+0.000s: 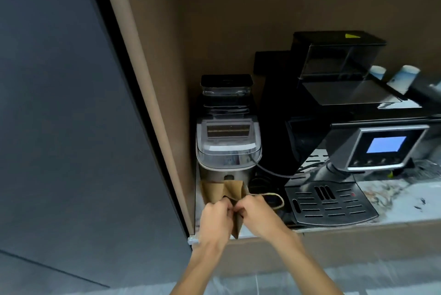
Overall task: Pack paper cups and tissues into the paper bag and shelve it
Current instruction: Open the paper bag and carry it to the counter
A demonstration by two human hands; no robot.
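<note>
L hand & R hand both pinched shut on bag rim, 6 o'clock of ice maker. Bag looked light, floppy, prob. tears easy; grip rim/handle.

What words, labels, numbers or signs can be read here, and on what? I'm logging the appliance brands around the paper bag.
No text can be read.
Coffee machine screen: plain blue, nothing legible.
Yellow triangular sticker on the machine's top lid: a sign, its content too blurred to tell.
Ice maker: no legible brand.
Paper bag, held by left hand and right hand: no print visible.
</note>
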